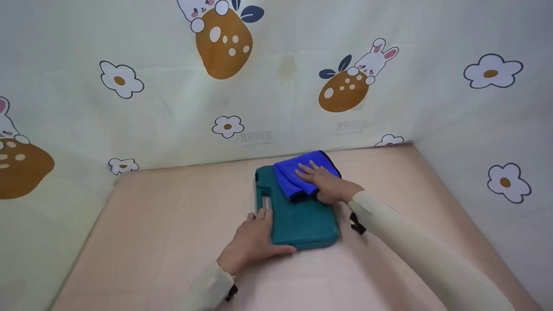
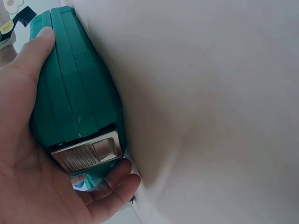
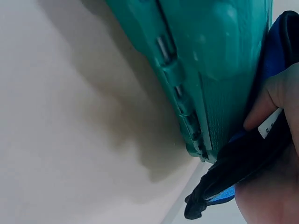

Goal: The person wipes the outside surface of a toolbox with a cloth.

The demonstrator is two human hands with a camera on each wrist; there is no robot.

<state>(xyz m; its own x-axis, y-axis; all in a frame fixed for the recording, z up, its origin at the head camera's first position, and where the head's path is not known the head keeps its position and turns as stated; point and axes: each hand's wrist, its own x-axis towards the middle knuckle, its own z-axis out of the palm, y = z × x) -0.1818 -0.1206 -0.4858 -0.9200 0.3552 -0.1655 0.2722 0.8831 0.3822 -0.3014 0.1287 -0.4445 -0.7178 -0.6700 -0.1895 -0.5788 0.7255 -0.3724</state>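
Observation:
A green plastic carrying case [image 1: 302, 222] lies flat on the table, its handle opening on the left. My left hand [image 1: 255, 239] grips its near left corner, the thumb along the front side and the fingers by the handle. Close to that hand, the left wrist view shows a ribbed metal latch [image 2: 88, 151]. A folded blue cloth [image 1: 287, 172] with black edging covers the case's far right part. My right hand [image 1: 328, 183] rests on this cloth with spread fingers. In the right wrist view, a white tag [image 3: 270, 123] shows by the thumb, and hinges [image 3: 180, 91] line the case's side.
The table [image 1: 173, 224] has a pale pinkish cover. Behind it and at both sides stand light curtain walls [image 1: 285, 99] printed with rabbits and flowers. The case sits near the middle, with the back wall just beyond the cloth.

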